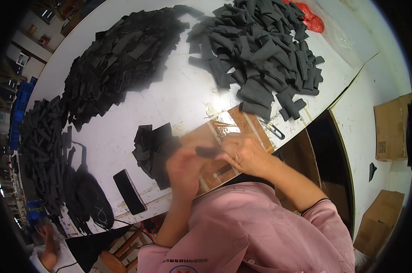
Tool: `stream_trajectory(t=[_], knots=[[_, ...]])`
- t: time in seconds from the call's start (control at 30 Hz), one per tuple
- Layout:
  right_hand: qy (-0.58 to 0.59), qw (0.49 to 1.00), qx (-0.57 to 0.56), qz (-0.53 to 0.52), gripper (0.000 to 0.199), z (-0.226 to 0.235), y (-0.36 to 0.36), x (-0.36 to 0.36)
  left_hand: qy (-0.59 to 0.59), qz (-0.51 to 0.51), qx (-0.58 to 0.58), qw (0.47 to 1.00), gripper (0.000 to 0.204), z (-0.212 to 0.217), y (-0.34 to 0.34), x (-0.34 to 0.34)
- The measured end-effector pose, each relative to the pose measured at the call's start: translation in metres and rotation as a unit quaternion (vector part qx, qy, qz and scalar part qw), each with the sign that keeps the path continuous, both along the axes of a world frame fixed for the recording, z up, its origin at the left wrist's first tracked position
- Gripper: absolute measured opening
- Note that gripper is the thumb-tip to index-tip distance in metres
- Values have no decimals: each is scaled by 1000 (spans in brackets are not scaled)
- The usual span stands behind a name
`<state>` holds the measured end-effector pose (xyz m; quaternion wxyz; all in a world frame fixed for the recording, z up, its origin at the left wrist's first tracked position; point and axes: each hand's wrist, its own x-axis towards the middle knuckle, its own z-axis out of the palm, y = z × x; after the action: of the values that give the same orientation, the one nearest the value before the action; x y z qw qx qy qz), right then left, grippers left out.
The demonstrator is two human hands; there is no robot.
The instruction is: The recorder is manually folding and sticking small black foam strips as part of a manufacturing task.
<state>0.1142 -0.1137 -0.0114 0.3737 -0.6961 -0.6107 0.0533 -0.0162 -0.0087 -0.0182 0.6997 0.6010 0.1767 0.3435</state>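
A small dark fabric piece (208,152) spans the gap between my two hands, above a brown board (205,136) at the table's front edge. My left hand (184,166), blurred by motion, is closed on the left end of this piece. At its other end, my right hand (248,154) has its fingers curled and pinched. Just left of my left hand lies a small heap of flat black pieces (152,148). Thin pale sticks (224,124) rest on the board, and a small black-handled tool (276,131) lies beyond my right hand.
Large piles of flat black pieces (119,59) and rolled dark grey pieces (260,50) cover the far table. More black strips (42,145) and a black pouch (94,195) lie left, near a phone (129,191). Cardboard boxes (390,127) stand right. Another person's arm (49,248) shows lower left.
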Motion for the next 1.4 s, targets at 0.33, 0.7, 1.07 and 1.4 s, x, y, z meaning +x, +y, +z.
stream_trajectory(t=[0.33,0.7,1.07,1.4], knots=[[116,991,67,22,15,-25,-4,-2,164,-160,110,967,12,48,0,30],[37,998,-39,24,22,23,-2,4,-187,-37,-180,965,15,38,5,8],[98,994,-37,41,19,0,1,2,-92,-43,-29,994,11,23,8,12],[-246,963,6,-107,33,-13,42,74,162,49,-33,985,11,-20,10,-19]])
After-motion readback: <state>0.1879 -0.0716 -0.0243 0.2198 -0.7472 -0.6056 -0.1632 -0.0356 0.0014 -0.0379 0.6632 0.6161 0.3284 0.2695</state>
